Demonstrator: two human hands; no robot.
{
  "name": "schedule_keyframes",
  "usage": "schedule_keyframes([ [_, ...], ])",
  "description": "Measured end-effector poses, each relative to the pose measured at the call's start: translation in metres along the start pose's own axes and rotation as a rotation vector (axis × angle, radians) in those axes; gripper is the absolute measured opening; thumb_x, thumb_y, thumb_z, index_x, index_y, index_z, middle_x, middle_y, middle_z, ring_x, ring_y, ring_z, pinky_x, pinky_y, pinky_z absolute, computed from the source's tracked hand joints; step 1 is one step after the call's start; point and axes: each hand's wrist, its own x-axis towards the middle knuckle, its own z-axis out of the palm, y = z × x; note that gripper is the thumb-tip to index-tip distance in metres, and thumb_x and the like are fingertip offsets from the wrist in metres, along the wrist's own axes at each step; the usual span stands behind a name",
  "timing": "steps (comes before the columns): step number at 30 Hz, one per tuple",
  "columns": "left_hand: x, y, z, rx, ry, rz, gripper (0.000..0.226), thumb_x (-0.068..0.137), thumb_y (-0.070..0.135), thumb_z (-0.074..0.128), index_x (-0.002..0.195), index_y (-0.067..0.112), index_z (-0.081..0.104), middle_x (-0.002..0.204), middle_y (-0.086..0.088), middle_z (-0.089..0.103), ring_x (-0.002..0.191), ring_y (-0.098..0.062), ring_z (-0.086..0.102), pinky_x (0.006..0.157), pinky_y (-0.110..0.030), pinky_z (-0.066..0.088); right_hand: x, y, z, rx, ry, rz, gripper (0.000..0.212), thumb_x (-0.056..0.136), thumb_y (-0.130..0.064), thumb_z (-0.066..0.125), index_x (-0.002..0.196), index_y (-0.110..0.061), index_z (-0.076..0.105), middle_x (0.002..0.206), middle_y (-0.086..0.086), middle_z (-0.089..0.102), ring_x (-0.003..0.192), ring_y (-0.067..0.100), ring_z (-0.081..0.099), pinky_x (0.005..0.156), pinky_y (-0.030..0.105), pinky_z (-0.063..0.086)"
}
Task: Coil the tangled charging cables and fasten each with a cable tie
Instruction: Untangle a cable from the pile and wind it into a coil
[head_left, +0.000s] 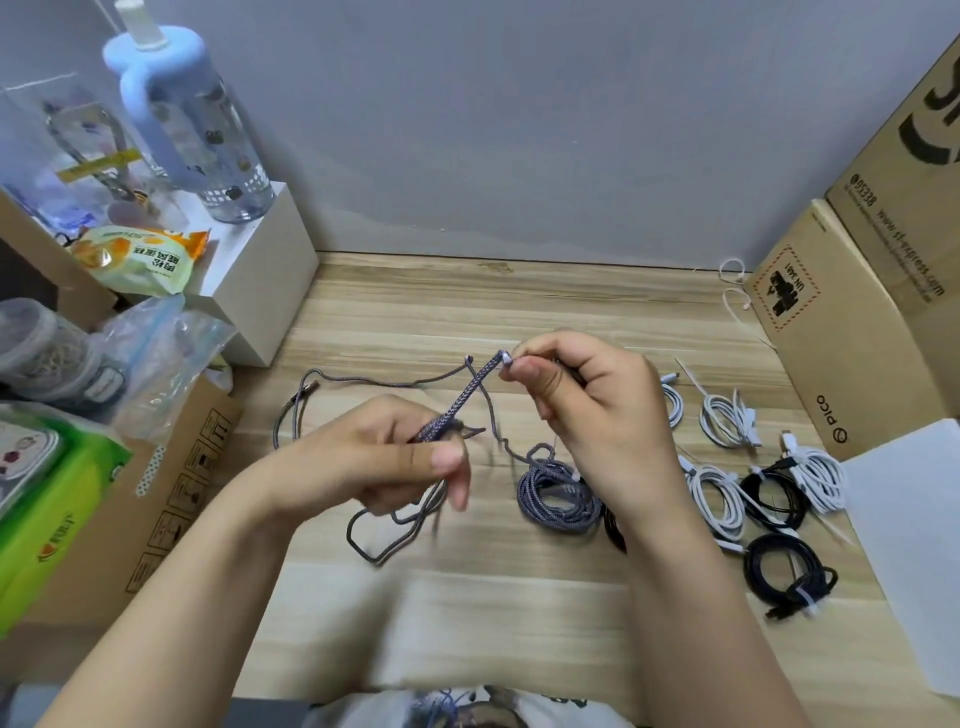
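Observation:
A grey braided cable (470, 392) is folded into a flat bundle stretched between my hands above the wooden table (415, 306). My left hand (384, 462) grips the bundle's lower end, and loose loops of the cable hang under it and trail left. My right hand (587, 395) pinches the bundle's upper end at its pale tip. A coiled grey cable (553, 501) lies below my right hand. To the right lie several coiled white cables (719, 496) and black cables (784, 571) held with ties. Loose white cable ties (732, 301) lie at the back right.
Cardboard boxes (852, 332) stand along the right side, with white paper (904, 545) in front. At the left are a white box (260, 280) bearing a water bottle (192, 130), snack bags, a plastic bag, a cardboard box (171, 493) and a green pack (57, 519).

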Motion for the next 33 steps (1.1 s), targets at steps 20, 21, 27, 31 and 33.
schedule_keyframes([
  [20, 0.043, 0.013, -0.002, -0.312, 0.646, 0.489, 0.048, 0.088, -0.001, 0.042, 0.134, -0.001, 0.03, 0.067, 0.004, 0.068, 0.057, -0.006, 0.063, 0.064, -0.019, 0.05, -0.029, 0.033, 0.023, -0.035, -0.388, 0.484, 0.016, 0.097, -0.02, 0.048, 0.092, -0.01, 0.059, 0.04, -0.013, 0.041, 0.039, 0.001, 0.037, 0.043, 0.019, 0.033],
  [21, 0.048, 0.008, -0.001, -0.143, 0.688, 0.418, 0.044, 0.093, -0.003, 0.037, 0.136, -0.003, 0.027, 0.07, 0.003, 0.071, 0.067, -0.004, 0.067, 0.075, -0.017, 0.049, -0.03, 0.032, 0.023, -0.122, -0.384, 0.472, 0.019, 0.097, -0.023, 0.05, 0.085, -0.016, 0.062, 0.04, -0.011, 0.043, 0.041, 0.005, 0.04, 0.048, 0.022, 0.037],
  [27, 0.052, -0.013, 0.005, 0.523, 0.665, 0.049, 0.03, 0.097, 0.006, 0.045, 0.123, -0.006, 0.055, 0.095, -0.005, 0.072, 0.109, 0.023, 0.04, 0.084, 0.008, 0.021, -0.031, 0.019, 0.011, -0.212, -0.228, 0.339, 0.033, 0.093, -0.022, 0.055, 0.061, -0.026, 0.058, 0.036, -0.009, 0.04, 0.035, 0.003, 0.037, 0.041, 0.016, 0.027],
  [31, 0.048, -0.011, 0.013, 0.668, 0.586, -0.038, 0.028, 0.097, 0.015, 0.048, 0.123, 0.017, 0.057, 0.056, 0.007, 0.058, 0.051, -0.003, 0.054, 0.056, -0.01, 0.039, -0.031, 0.019, 0.007, -0.021, -0.094, 0.323, 0.03, 0.086, -0.029, 0.064, 0.057, -0.022, 0.061, 0.035, -0.009, 0.035, 0.033, 0.003, 0.027, 0.04, 0.014, 0.021],
  [33, 0.048, -0.007, 0.012, 0.655, 0.565, -0.069, 0.019, 0.097, 0.019, 0.048, 0.1, 0.015, 0.066, 0.044, 0.012, 0.047, 0.042, -0.001, 0.045, 0.048, -0.015, 0.036, -0.032, 0.017, 0.006, 0.017, -0.002, 0.289, 0.026, 0.083, -0.024, 0.07, 0.058, -0.022, 0.064, 0.037, -0.006, 0.04, 0.033, 0.006, 0.032, 0.039, 0.017, 0.027],
])
